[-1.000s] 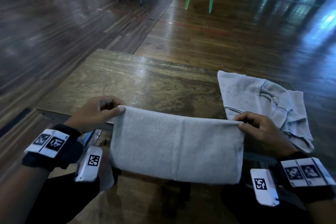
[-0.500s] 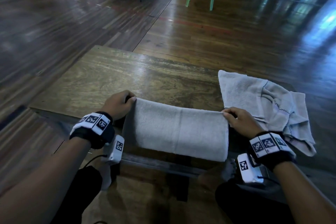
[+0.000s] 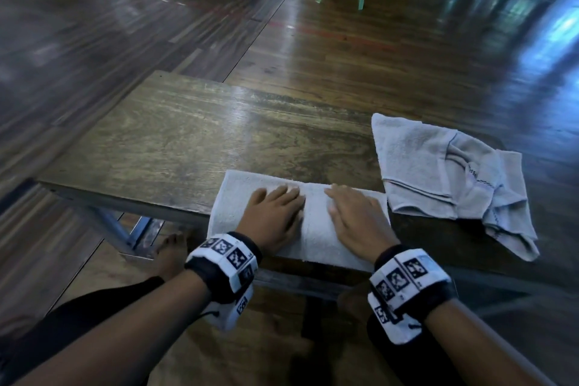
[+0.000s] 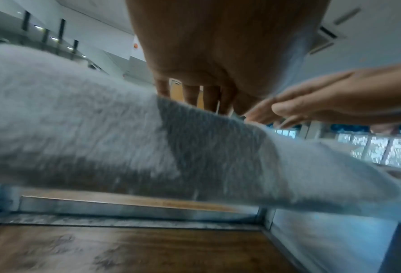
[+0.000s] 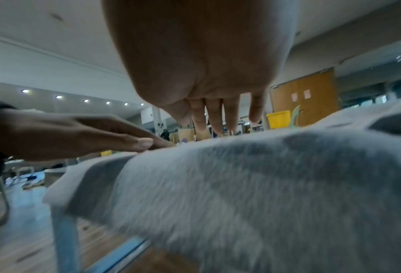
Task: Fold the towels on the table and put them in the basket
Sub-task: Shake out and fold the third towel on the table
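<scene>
While both hands lie flat, fingers straight, left hand (image 3: 273, 217) and right hand (image 3: 355, 219) press the folded towel (image 3: 316, 230), whose length runs left to right beneath them.

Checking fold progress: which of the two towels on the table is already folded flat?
The folded towel at the near table edge, under both flat hands; the crumpled towel lies rumpled to its right.

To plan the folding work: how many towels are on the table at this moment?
2. The folded towel lies at the near table edge under both hands; the crumpled towel lies to its right. None seems hidden.
</scene>
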`<state>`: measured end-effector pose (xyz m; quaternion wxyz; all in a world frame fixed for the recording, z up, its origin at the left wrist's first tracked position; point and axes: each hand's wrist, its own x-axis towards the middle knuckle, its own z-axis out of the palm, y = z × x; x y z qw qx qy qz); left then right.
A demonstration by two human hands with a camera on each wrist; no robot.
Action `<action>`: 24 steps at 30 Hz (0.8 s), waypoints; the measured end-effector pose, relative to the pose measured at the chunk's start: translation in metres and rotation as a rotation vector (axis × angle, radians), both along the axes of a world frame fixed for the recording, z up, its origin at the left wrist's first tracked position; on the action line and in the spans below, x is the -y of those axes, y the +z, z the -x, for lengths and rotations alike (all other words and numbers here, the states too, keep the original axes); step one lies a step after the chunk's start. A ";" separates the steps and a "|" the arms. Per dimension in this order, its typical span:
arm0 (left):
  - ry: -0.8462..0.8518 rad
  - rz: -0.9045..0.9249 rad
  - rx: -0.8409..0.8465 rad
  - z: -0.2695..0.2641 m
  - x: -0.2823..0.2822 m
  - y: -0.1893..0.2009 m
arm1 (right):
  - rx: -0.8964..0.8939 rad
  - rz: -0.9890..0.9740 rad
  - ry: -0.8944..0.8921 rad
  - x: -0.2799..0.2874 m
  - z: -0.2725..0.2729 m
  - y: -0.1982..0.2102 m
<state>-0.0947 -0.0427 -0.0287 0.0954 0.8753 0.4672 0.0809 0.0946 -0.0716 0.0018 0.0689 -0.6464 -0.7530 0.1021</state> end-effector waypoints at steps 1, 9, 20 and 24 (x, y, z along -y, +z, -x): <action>0.009 -0.016 -0.014 -0.002 0.001 -0.006 | 0.035 0.043 -0.007 0.001 0.003 -0.007; 0.179 0.048 -0.068 0.002 -0.026 -0.018 | 0.184 0.155 -0.070 -0.017 -0.008 -0.034; 0.456 0.034 -0.140 0.035 -0.016 -0.002 | 0.227 0.123 -0.198 0.000 -0.056 -0.033; 0.289 0.004 -0.029 0.013 0.022 0.020 | 0.226 0.101 -0.185 0.001 -0.051 -0.031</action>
